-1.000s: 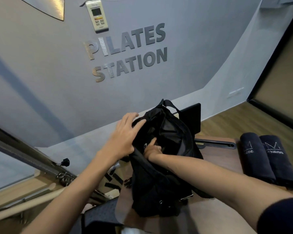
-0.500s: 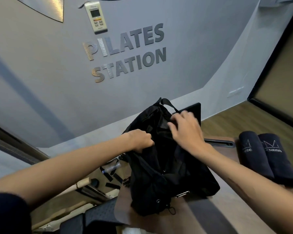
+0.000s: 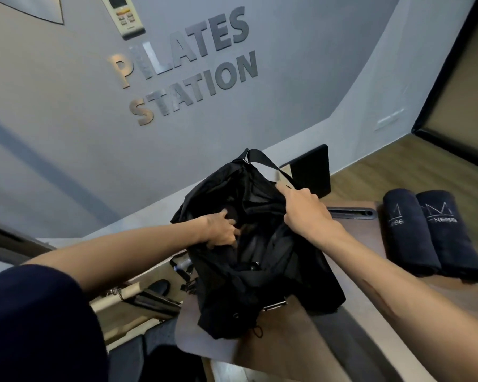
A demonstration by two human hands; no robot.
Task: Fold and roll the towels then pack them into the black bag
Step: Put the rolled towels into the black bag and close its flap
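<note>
On the wall (image 3: pixel 66 119) ahead of me, upper centre of the frame, raised letters (image 3: pixel 188 64) read "PILATES STATION". At the right, my two rolled towels (image 3: pixel 431 235) carry pale stitching: "NESS" on one, "SS" on the other.

Both forearms reach in from 6 o'clock. The left hand (image 3: pixel 220 230) curls its fingers around black fabric at about 9 o'clock; the right hand (image 3: pixel 305 209) pinches fabric at 2 o'clock (knuckles up, wrist raised).
</note>
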